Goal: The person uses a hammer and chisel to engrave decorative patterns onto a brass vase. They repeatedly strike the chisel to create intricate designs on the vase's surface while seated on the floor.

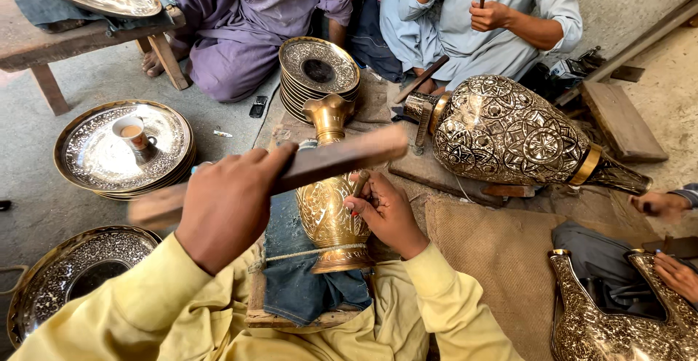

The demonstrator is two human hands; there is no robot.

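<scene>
Head-worn view, steeply down, close over workbench (407, 161)

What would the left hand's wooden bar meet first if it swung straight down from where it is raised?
Probably the small metal punch that the right hand holds against the brass vase; the wooden bar in the left hand hangs just above it, though depth is unclear.

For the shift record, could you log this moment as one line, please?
left hand: grips wooden bar, raised | right hand: holds punch on brass vase | vase: lying on denim pad

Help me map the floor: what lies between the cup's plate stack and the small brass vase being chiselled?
In the head view, the wooden mallet in one of the hands crosses there; behind it, bare floor.
</scene>
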